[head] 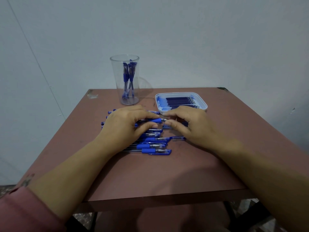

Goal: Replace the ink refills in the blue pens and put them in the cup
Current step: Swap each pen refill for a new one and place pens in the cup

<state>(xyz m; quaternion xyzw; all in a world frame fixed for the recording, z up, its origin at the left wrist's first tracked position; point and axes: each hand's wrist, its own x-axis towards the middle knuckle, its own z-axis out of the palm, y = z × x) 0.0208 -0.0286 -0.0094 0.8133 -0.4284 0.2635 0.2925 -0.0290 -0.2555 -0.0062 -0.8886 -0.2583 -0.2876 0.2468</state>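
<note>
My left hand (127, 122) grips a blue pen (156, 120) by its rubber grip, the metal tip pointing right. At that tip, the thumb and fingers of my right hand (187, 122) are curled in a pinch. Under my left hand a pile of blue pens (153, 144) lies in rows on the brown table (150, 178). A clear plastic cup (125, 79) at the back holds several blue pens upright. A white tray (181, 102) behind my right hand holds several dark blue ink refills. A loose pen cap (178, 138) lies near my right wrist.
The table stands against a pale wall. A chipped patch marks the back left corner of the table (92, 95). A pink sleeve (25, 210) covers my left forearm at the lower left.
</note>
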